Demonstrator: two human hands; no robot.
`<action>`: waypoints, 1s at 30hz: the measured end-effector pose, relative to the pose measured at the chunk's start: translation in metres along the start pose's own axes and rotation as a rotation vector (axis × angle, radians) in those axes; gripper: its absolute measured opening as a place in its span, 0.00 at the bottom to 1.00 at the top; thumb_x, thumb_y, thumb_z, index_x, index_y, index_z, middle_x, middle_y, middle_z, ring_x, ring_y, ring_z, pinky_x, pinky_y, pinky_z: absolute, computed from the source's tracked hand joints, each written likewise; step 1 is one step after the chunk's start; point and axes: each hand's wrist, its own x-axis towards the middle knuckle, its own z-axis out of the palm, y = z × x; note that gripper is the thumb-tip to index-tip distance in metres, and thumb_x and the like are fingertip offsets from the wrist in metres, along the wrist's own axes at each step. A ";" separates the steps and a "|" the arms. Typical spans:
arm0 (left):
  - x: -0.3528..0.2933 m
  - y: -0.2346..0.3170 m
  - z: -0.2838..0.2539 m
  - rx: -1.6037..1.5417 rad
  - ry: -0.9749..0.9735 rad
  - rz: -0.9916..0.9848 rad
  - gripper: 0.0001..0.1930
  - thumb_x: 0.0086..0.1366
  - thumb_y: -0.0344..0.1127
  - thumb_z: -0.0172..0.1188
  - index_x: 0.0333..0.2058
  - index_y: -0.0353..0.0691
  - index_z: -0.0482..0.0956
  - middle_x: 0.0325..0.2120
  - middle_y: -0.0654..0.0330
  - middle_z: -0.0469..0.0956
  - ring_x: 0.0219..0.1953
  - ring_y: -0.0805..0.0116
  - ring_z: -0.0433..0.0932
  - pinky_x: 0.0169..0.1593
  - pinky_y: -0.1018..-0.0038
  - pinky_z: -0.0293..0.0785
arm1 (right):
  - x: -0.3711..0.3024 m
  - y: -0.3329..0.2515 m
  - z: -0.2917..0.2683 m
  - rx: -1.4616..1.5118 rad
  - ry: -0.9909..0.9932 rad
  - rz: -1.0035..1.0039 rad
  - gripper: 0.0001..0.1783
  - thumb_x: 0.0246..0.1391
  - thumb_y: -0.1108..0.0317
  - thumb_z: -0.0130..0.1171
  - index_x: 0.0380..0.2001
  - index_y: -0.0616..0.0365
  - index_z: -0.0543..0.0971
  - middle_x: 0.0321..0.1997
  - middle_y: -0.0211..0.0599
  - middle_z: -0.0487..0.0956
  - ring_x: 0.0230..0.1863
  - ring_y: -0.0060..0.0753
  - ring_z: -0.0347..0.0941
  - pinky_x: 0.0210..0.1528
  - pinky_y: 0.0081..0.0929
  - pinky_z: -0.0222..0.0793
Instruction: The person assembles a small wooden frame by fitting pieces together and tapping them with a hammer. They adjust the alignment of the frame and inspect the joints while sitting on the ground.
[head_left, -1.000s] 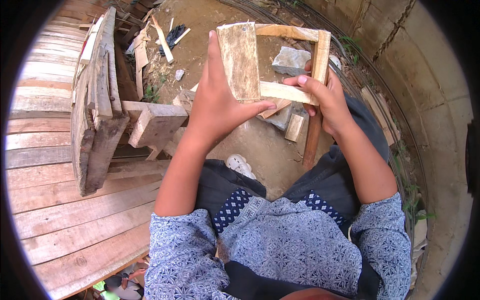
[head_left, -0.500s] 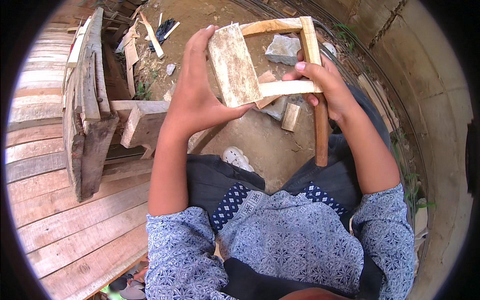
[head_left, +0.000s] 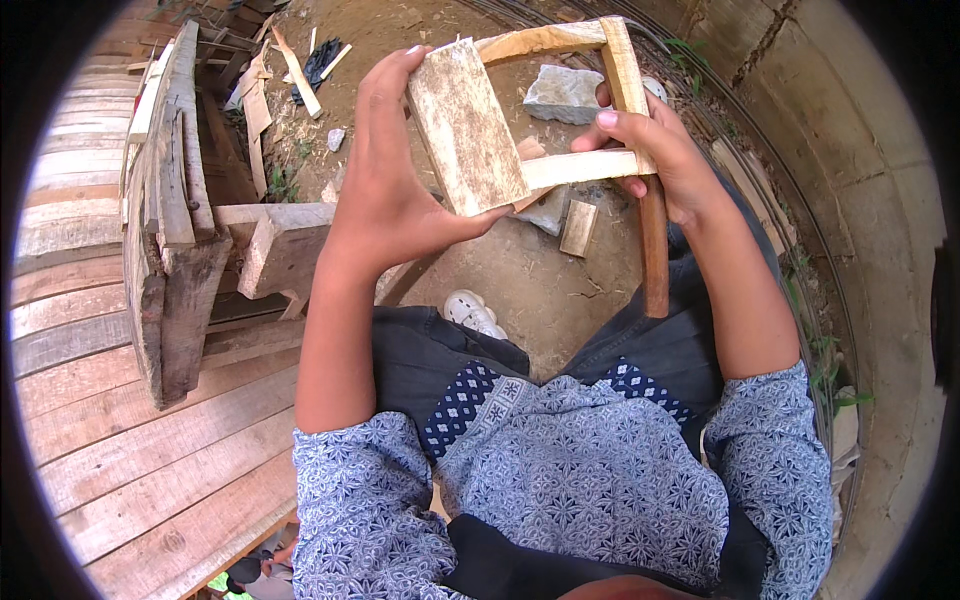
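Between my hands is a small wooden frame (head_left: 576,168), raised and tilted, made of a wide rough board on its left, two rails and an upright on its right. My left hand (head_left: 385,195) grips the board across its height, fingers at the top edge and thumb under the lower corner. At the other side, my right hand (head_left: 665,150) is closed around the upright near the lower rail, thumb across it. A smooth brown wooden stick (head_left: 653,250) points down from below my right hand; I cannot tell whether it is joined to the frame.
On the dirt lie a pale stone (head_left: 563,93) and a small wood block (head_left: 578,228). A heavy timber bench (head_left: 190,290) stands at left beside a stack of planks (head_left: 90,420). A curved wall (head_left: 870,200) runs along the right. Another person (head_left: 265,572) shows at lower left.
The frame has turned slightly, its right side rising a little. The brown stick's lower end has swung up and slightly right with my right hand. Both hands keep their hold.
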 end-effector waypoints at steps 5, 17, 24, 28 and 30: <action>0.001 -0.001 0.000 -0.006 -0.001 0.018 0.65 0.30 0.39 0.82 0.67 0.36 0.51 0.64 0.51 0.56 0.65 0.54 0.62 0.66 0.60 0.66 | -0.001 0.000 -0.002 -0.011 0.009 -0.030 0.20 0.54 0.56 0.61 0.42 0.61 0.74 0.33 0.40 0.84 0.25 0.14 0.76 0.14 0.12 0.57; 0.001 0.000 -0.004 0.001 -0.001 0.048 0.65 0.30 0.39 0.83 0.67 0.37 0.51 0.63 0.51 0.58 0.66 0.54 0.61 0.65 0.60 0.67 | -0.002 -0.003 -0.006 -0.040 0.020 -0.039 0.23 0.52 0.57 0.62 0.45 0.61 0.70 0.33 0.41 0.84 0.25 0.15 0.76 0.14 0.12 0.58; -0.004 -0.003 0.001 -0.062 0.039 0.132 0.73 0.28 0.53 0.85 0.69 0.38 0.46 0.67 0.47 0.53 0.67 0.49 0.59 0.65 0.55 0.64 | 0.000 0.001 -0.015 -0.062 0.036 -0.062 0.32 0.47 0.56 0.63 0.52 0.59 0.65 0.32 0.40 0.82 0.21 0.15 0.74 0.12 0.11 0.61; -0.001 -0.001 -0.005 -0.104 0.045 0.125 0.73 0.28 0.54 0.85 0.69 0.38 0.44 0.68 0.45 0.52 0.69 0.48 0.58 0.67 0.56 0.61 | 0.001 0.004 -0.020 -0.058 0.006 -0.098 0.31 0.46 0.57 0.64 0.51 0.58 0.65 0.32 0.40 0.82 0.23 0.17 0.75 0.14 0.12 0.61; -0.001 -0.002 -0.005 -0.116 0.017 0.127 0.72 0.29 0.52 0.85 0.69 0.39 0.45 0.68 0.45 0.53 0.69 0.48 0.58 0.68 0.57 0.61 | 0.001 0.003 -0.023 -0.046 -0.041 -0.113 0.28 0.48 0.61 0.62 0.50 0.58 0.66 0.34 0.43 0.84 0.26 0.19 0.76 0.16 0.15 0.62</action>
